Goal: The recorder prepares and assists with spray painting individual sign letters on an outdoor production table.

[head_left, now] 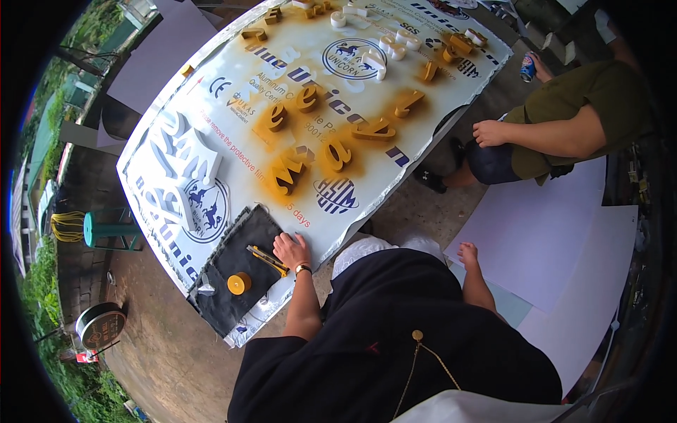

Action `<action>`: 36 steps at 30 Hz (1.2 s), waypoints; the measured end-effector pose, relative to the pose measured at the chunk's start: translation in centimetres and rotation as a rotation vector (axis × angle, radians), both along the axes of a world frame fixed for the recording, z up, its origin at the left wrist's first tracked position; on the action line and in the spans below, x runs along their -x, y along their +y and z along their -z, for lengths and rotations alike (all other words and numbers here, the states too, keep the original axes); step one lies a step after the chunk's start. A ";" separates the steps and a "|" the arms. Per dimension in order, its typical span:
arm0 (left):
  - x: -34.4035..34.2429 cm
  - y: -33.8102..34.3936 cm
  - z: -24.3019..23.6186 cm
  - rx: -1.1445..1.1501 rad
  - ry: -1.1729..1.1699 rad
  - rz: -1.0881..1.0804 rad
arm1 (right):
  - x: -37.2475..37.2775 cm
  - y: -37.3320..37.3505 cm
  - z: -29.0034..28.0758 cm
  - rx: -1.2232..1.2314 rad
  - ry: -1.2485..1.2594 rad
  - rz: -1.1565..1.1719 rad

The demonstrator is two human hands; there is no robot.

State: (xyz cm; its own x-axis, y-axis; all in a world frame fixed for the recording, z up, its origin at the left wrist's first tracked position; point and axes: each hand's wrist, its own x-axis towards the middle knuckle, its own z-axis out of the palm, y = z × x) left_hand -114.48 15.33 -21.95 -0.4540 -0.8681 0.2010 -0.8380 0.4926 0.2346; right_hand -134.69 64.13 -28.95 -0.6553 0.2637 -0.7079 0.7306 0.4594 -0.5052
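Observation:
My left hand [291, 252] lies flat at the near edge of a printed white panel [243, 151], fingers spread and nothing in them. Beside its fingertips is a yellow utility knife [268, 259] on a black cloth [243, 254], with a round gold-yellow piece [239, 283] to the left. At my right side hangs my right hand [468, 254], away from the panel, fingers loosely curled with nothing visible in them. Gold-painted letters [337, 155] stand across the middle of the panel, ringed by overspray. White cut-out shapes [187, 162] lie at its left.
A person [557, 134] in a dark green top stands at the right edge, holding a spray can [527, 67]. Large white sheets [543, 233] lie to my right. Left of the panel are a green stool [106, 229] and a round sign [101, 326].

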 end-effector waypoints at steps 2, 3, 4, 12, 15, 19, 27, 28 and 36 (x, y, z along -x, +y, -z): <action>0.3 0.0 0.1 0.039 0.015 0.012 | -0.8 0.9 0.2 -0.004 -0.018 0.046; 0.0 -0.1 0.0 0.001 -0.004 0.001 | -1.2 1.0 0.3 -0.050 -0.019 0.065; -0.1 -0.2 0.0 0.006 0.004 0.002 | -1.6 1.2 0.3 0.019 -0.045 0.073; -0.9 -0.5 0.5 0.026 -0.004 0.000 | -3.2 0.9 0.2 0.154 -0.255 0.144; -0.4 -0.2 0.5 0.003 0.006 0.015 | -2.8 0.8 0.0 0.169 -0.216 0.195; 0.0 0.4 0.2 0.001 -0.060 0.017 | -1.9 0.3 -0.3 0.117 -0.180 0.098; -0.1 0.8 0.4 0.011 -0.072 0.016 | -1.9 -0.4 -0.9 0.073 -0.140 0.079; -0.1 0.8 0.4 0.026 -0.072 0.014 | -2.2 -0.2 -0.7 0.071 -0.161 0.074; -0.2 1.0 0.3 0.060 -0.040 0.032 | -3.3 0.7 0.1 0.053 -0.197 0.079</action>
